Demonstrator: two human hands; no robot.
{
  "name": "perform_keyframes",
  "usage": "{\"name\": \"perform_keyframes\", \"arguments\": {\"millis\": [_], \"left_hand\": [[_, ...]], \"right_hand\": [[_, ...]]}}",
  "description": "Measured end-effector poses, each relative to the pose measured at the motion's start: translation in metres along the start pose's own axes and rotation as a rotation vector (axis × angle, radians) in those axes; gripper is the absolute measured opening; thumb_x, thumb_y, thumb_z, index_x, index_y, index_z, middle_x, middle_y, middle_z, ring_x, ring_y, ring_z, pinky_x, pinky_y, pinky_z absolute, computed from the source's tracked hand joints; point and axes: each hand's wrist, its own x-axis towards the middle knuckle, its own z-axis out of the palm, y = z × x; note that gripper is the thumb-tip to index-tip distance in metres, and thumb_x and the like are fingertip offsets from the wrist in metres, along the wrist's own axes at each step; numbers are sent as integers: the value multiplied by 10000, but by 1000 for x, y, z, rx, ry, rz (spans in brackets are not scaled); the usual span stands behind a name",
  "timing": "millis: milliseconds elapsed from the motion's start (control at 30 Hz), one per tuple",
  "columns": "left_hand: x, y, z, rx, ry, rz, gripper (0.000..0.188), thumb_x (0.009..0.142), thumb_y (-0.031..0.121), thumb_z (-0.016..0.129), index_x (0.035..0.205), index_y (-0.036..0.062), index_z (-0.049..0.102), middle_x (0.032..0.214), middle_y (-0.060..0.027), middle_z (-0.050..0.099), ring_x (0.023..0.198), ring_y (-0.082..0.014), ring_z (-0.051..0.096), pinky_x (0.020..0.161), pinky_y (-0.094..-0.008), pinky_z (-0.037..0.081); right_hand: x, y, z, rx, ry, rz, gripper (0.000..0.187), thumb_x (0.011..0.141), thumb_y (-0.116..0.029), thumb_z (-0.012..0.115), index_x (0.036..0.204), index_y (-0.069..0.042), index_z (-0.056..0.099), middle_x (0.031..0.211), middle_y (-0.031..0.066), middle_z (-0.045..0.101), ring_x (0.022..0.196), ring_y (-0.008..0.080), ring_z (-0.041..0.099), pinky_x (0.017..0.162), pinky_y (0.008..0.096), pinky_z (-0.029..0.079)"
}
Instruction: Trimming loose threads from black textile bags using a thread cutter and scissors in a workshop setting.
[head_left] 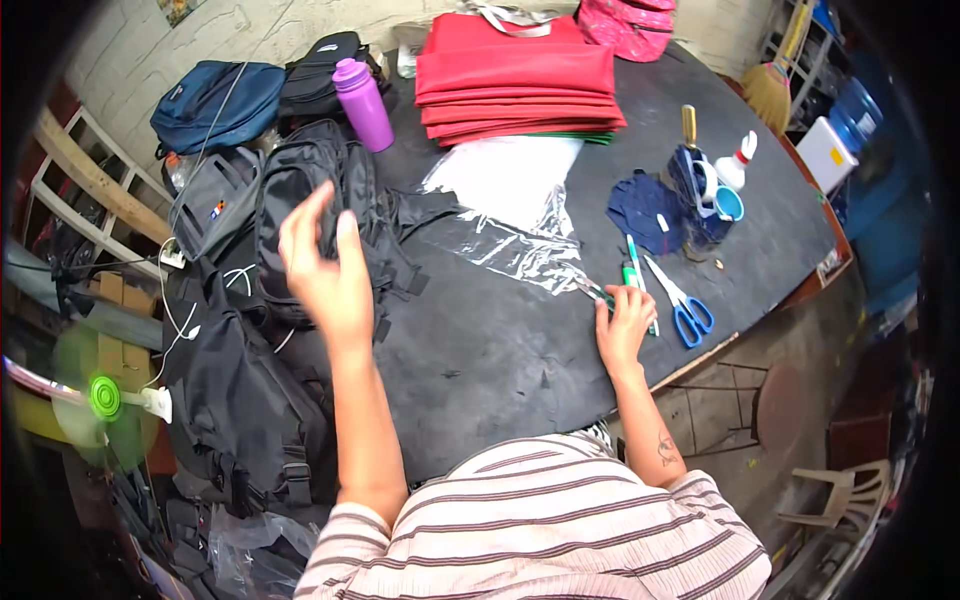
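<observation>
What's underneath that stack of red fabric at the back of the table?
Under the red stack a thin green layer peeks out at the bottom edge, with a clear plastic sheet stretching out from below onto the dark table. Anything further beneath is covered.

Bag workshop: stacked red fabric [515, 85], scissors [683, 303], backpacks [300, 200]

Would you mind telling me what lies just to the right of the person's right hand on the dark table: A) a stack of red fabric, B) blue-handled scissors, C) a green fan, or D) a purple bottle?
B: the blue-handled scissors lie on the table just right of the right hand, which rests on the table beside green pens.
</observation>
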Motion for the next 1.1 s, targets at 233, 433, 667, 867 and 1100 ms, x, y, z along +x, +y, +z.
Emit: {"name": "perform_keyframes", "arguments": {"millis": [233, 433, 667, 867, 1100], "left_hand": [[40, -176, 56, 719, 104, -401, 425, 751, 201, 689, 1146, 82, 592, 1081, -116, 529, 1046, -328, 500, 870, -457, 380], [41, -86, 22, 113, 502, 199, 303, 736, -91, 627, 1020, 3, 664, 782, -87, 511, 682, -206, 507, 635, -295, 430], [-63, 2, 27, -44, -385, 341, 370, 654, -134, 533, 924, 65, 688, 782, -79, 604, 737, -256, 549, 691, -339, 460], [-141, -2, 58, -78, -958, 241, 361, 702, 78, 682, 1051, 9, 618, 988, -93, 541, 950, -267, 490, 852, -374, 384], [-146, -1, 79, -322, -831, -1, 313, 675, -21, 651, 983, 25, 678, 817, -96, 562, 821, -250, 517, 808, -315, 403]], "right_hand": [[3, -7, 4, -24, 3, -59, 321, 709, -239, 729, 964, -87, 606, 954, 93, 516, 952, 310, 433, 886, 461, 302], [4, -7, 6, -55, 5, -61, 172, 768, -188, 667, 895, -84, 616, 906, 71, 530, 919, 300, 445, 855, 446, 314], [-2, 3, 5, 530, 137, 218, 126, 922, -142, 499, 884, -36, 556, 777, 56, 560, 685, 177, 500, 647, 302, 395], [4, -39, -7, 1036, 15, 473, 229, 944, -292, 507, 956, -65, 538, 731, -48, 445, 619, 40, 374, 542, 207, 321], [16, -47, -18, 1213, -85, 515, 226, 891, -241, 591, 1028, -81, 508, 842, -49, 518, 712, 26, 464, 570, 176, 342]]}}
